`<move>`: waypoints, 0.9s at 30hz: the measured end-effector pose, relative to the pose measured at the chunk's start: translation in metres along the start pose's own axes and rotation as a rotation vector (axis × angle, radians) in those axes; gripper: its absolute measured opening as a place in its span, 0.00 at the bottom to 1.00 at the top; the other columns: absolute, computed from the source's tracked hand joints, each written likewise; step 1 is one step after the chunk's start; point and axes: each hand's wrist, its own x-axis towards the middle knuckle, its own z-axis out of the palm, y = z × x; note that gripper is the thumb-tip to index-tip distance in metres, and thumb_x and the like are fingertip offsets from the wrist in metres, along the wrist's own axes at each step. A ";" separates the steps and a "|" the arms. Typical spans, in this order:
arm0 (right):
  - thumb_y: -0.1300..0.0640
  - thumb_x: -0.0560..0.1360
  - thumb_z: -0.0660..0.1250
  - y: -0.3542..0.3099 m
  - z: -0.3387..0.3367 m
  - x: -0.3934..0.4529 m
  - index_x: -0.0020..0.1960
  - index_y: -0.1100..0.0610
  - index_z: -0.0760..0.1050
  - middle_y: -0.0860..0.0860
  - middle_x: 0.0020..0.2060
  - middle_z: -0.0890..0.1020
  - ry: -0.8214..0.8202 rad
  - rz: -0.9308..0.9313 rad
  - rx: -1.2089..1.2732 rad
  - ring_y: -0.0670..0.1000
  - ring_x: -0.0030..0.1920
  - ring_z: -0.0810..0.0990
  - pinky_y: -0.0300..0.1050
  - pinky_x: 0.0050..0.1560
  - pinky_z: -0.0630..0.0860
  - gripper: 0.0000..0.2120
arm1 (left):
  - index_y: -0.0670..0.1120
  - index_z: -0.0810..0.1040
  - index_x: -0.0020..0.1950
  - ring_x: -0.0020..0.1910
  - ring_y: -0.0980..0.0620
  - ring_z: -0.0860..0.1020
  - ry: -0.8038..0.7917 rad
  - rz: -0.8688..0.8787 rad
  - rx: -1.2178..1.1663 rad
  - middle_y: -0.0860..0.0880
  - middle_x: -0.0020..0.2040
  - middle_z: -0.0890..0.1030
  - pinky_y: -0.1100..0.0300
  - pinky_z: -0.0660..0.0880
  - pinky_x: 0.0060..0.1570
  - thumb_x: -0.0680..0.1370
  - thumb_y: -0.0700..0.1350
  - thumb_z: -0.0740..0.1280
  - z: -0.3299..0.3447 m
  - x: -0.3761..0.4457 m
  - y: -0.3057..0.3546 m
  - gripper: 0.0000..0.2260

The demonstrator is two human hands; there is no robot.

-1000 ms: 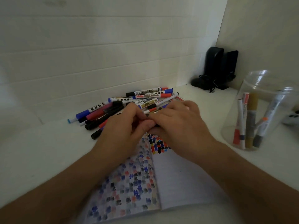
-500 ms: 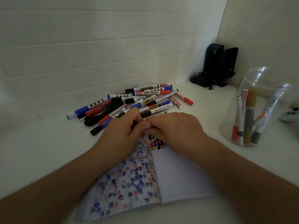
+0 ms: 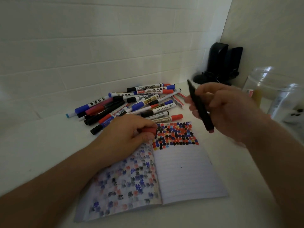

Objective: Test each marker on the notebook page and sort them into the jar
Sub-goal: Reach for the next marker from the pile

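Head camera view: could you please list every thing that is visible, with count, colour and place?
black marker: one, black body with reddish tip, held up above the notebook's far right corner
red cap: one, red, in the left hand at the notebook's far edge
marker pile: many, too overlapped to count; black, blue, red, white, one gold; on the table behind the notebook
notebook: one, open, lined white pages with coloured test marks; near centre of the table
jar: one, clear plastic, far right, some markers inside, blurred
black speakers: two, in the far corner
table: one, white
left hand: pinches the red cap
right hand: fingers grip the black marker
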 end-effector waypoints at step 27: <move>0.55 0.75 0.75 0.041 0.036 -0.013 0.37 0.59 0.74 0.49 0.26 0.76 -0.002 -0.124 -0.624 0.46 0.27 0.74 0.34 0.29 0.73 0.14 | 0.60 0.76 0.59 0.57 0.65 0.69 -0.259 -0.012 -0.062 0.62 0.55 0.74 0.59 0.70 0.59 0.82 0.58 0.54 0.000 -0.007 -0.001 0.13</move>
